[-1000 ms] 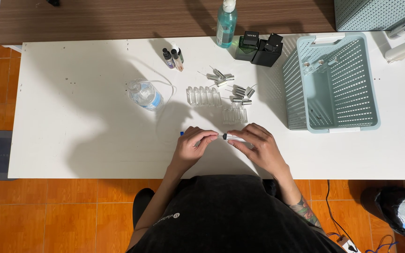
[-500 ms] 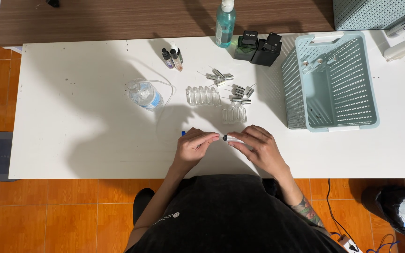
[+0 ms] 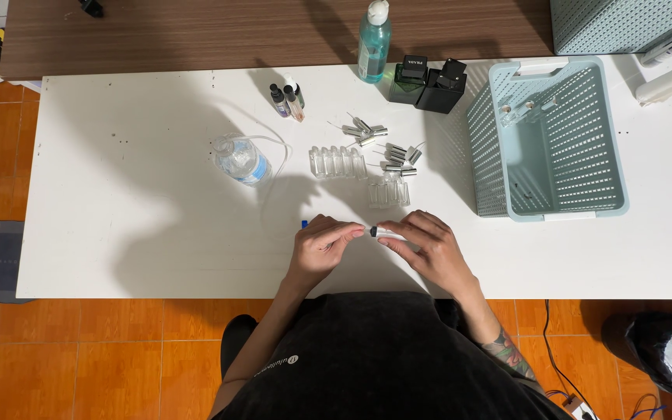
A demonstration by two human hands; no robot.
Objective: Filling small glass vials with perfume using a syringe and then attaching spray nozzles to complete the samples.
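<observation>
Hands: both are meeting just above the near edge of the table, fingertips almost touching over one small vial.
Right hand: fingers are curling closed around the small vial, pinching its pale body and holding it level.
Left hand: thumb and forefinger are closing on the dark tip at the vial's left end; the other fingers are folding loosely under.
Small vial: it is sitting between the two hands, slim and tube-shaped, light body with a black end.
Blue bit: a tiny blue piece is peeking out just beside the left hand; what it is cannot be told.
Glass vials: a clear cluster is standing just beyond the hands, with a second clear row farther back.
Metal caps: silvery little pieces with thin stems are lying scattered behind the vials.
Water bottle: clear plastic, lying on its side to the left, a thin tube looping from it.
Basket: pale blue slotted plastic, sitting to the right, a few small pieces inside.
Far edge: three small dark-capped bottles, a tall blue-green pump bottle and two black boxes are standing there.
Table: smooth, white, matte, catching soft shadows.
Room: orange tiled floor is showing below; brown wood is running behind the table.
</observation>
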